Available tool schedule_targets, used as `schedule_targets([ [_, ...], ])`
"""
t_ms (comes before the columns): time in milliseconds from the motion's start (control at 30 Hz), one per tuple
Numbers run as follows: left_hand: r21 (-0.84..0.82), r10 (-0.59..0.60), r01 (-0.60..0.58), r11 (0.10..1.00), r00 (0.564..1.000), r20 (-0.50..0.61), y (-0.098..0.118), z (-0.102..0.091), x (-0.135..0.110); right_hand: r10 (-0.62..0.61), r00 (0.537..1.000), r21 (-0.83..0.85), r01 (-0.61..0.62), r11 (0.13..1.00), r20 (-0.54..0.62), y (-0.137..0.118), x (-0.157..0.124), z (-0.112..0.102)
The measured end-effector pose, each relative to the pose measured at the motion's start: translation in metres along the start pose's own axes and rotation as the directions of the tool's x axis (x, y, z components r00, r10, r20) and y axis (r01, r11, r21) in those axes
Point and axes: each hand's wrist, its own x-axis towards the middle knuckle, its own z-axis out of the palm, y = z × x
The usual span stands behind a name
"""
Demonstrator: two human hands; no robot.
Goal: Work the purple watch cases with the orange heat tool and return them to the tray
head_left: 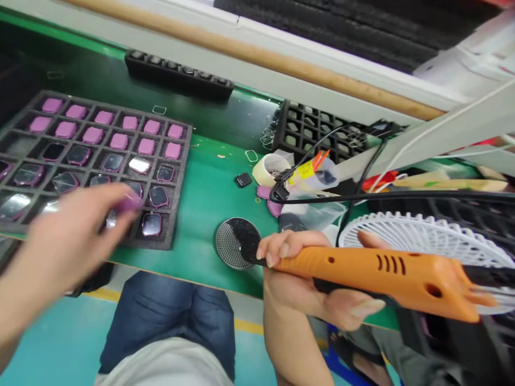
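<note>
My right hand (309,284) is wrapped round an orange hand tool (386,276) whose dark tip rests by a round black mesh disc (235,242) on the green bench. My left hand (74,233), blurred by motion, pinches a small purple piece (129,203) over the near edge of a dark foam tray (181,177). The tray's compartments hold several purple square casings (119,141) in the far rows and several glossy-faced ones (152,223) nearer me.
A white desk fan (418,238) stands to the right, with black cables (362,197) crossing above it. A tape roll (267,167), a small black square part (243,179), plastic bags and more black trays (314,131) lie at the back. My knees show below the bench edge.
</note>
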Motion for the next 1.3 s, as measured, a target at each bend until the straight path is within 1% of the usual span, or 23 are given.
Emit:
schedule_targets([
  [33, -0.067, 0.188, -0.181, 0.981, 0.973, 0.13, 0.031, 0.015, -0.016, 0.0, 1.0, -0.007, 0.0, 1.0, -0.001, 0.0, 0.0, 0.002],
  [67, -0.14, 0.29, -0.265, 0.954, 0.933, 0.214, 0.057, 0.031, -0.031, -0.003, 1.0, -0.013, 0.003, 1.0, 0.0, 0.0, 0.0, 0.004],
  [100, -0.187, 0.364, -0.322, 0.928, 0.889, 0.278, 0.078, 0.046, -0.043, -0.007, 1.0, -0.017, 0.007, 1.0, 0.006, 0.0, 0.0, 0.006],
  [133, -0.212, 0.41, -0.357, 0.91, 0.855, 0.319, 0.094, 0.06, -0.052, -0.008, 1.0, -0.018, 0.008, 1.0, 0.018, -0.001, -0.001, 0.008],
  [200, -0.208, 0.448, -0.4, 0.893, 0.834, 0.322, 0.111, 0.081, -0.066, 0.002, 0.999, -0.013, -0.001, 1.0, 0.049, -0.005, -0.004, 0.011],
  [233, -0.195, 0.449, -0.406, 0.893, 0.836, 0.315, 0.115, 0.089, -0.07, 0.026, 0.997, -0.017, -0.025, 1.0, 0.067, -0.006, -0.007, 0.012],
  [300, -0.17, 0.418, -0.383, 0.908, 0.858, 0.297, 0.117, 0.097, -0.076, 0.084, 0.993, -0.039, -0.081, 0.996, 0.088, -0.01, -0.011, 0.013],
  [367, -0.169, 0.369, -0.333, 0.928, 0.886, 0.281, 0.116, 0.101, -0.08, 0.12, 0.989, -0.059, -0.115, 0.992, 0.085, -0.011, -0.016, 0.015],
  [467, -0.215, 0.328, -0.281, 0.935, 0.917, 0.227, 0.115, 0.105, -0.085, 0.117, 0.988, -0.04, -0.114, 0.993, 0.101, -0.01, -0.02, 0.02],
  [567, -0.262, 0.308, -0.257, 0.93, 0.935, 0.176, 0.115, 0.109, -0.087, 0.149, 0.981, -0.025, -0.147, 0.989, 0.123, -0.007, -0.022, 0.026],
  [700, -0.287, 0.299, -0.246, 0.926, 0.942, 0.156, 0.116, 0.112, -0.089, 0.168, 0.978, -0.039, -0.164, 0.986, 0.127, -0.005, -0.026, 0.03],
  [833, -0.279, 0.301, -0.249, 0.928, 0.939, 0.165, 0.115, 0.113, -0.09, 0.213, 0.969, -0.065, -0.206, 0.976, 0.127, -0.004, -0.029, 0.029],
  [1100, -0.281, 0.301, -0.25, 0.927, 0.941, 0.156, 0.116, 0.114, -0.091, 0.241, 0.962, -0.062, -0.234, 0.97, 0.129, -0.004, -0.033, 0.028],
  [1200, -0.283, 0.3, -0.25, 0.926, 0.943, 0.146, 0.116, 0.114, -0.09, 0.21, 0.965, -0.048, -0.205, 0.978, 0.159, -0.007, -0.031, 0.032],
  [1300, -0.289, 0.293, -0.247, 0.925, 0.947, 0.13, 0.117, 0.115, -0.089, 0.227, 0.952, -0.104, -0.209, 0.972, 0.206, -0.012, -0.029, 0.033],
])
